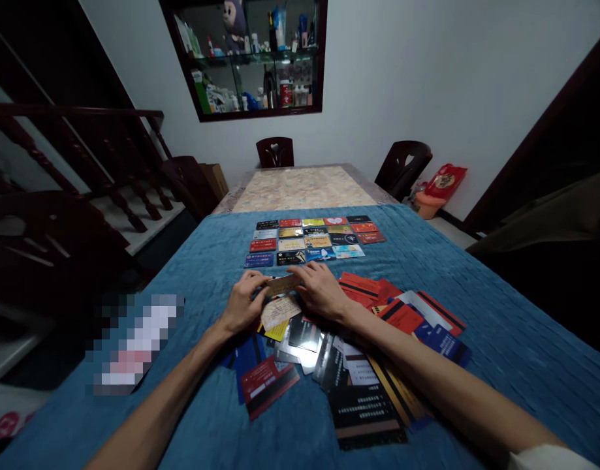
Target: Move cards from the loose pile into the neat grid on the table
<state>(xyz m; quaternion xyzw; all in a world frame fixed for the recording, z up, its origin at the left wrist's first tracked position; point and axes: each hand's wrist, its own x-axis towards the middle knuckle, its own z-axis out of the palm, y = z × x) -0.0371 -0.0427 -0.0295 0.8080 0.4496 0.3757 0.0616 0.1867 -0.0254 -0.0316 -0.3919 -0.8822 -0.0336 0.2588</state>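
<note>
Between both hands a tan card (283, 284) is held tilted up over a loose pile of plastic cards. My left hand (244, 299) grips its left end with thumb and fingers. On its right end are the fingers of my right hand (320, 290). Just under it lies a cream card (281, 311) with small print. The pile spreads below and to the right, with a dark red card (269, 385), a black card (366, 416) and an orange-red card (401, 316). Beyond my hands, several cards stand in neat rows, among them a white-and-blue card (348, 251).
A blue cloth (196, 418) covers the near part of the table; its patterned top (304, 186) shows farther back. At the left on the cloth is a blurred-out object (138, 343). Wooden chairs (275, 151) surround the table. A shelf cabinet (260, 117) is set in the wall.
</note>
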